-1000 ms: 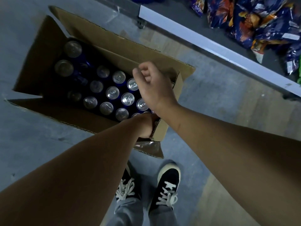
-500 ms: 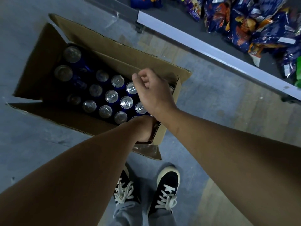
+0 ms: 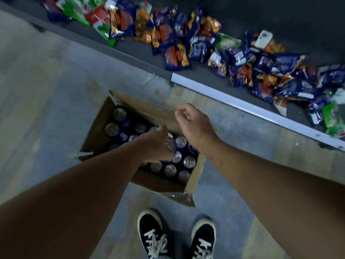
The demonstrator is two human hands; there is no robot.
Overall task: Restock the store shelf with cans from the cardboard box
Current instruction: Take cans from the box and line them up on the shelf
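So a can [image 3: 170, 146] is gripped by the left hand [image 3: 153, 146] near the middle of the frame, held just above the other cans [image 3: 189, 161] that are packed upright in the open cardboard box [image 3: 194, 181]. It looks tilted, and most of it is covered by the fingers.

What could go wrong: with a one-handed side grip on a smooth can, it could probably be dropped back onto the packed rows, and something would get dented. The box flap could also be clipped on the way out.

Looks-wise, a shiny silver top and a dark blue body can be made out. The label is too blurred to be read.

The right hand [image 3: 196, 126] is held over the far flap, fingers curled in on nothing. The shelf [image 3: 242, 105] runs across the upper right and is littered with snack bags [image 3: 242, 58], so where a can would be put can't be told. Black shoes [image 3: 153, 232] are seen at the bottom.
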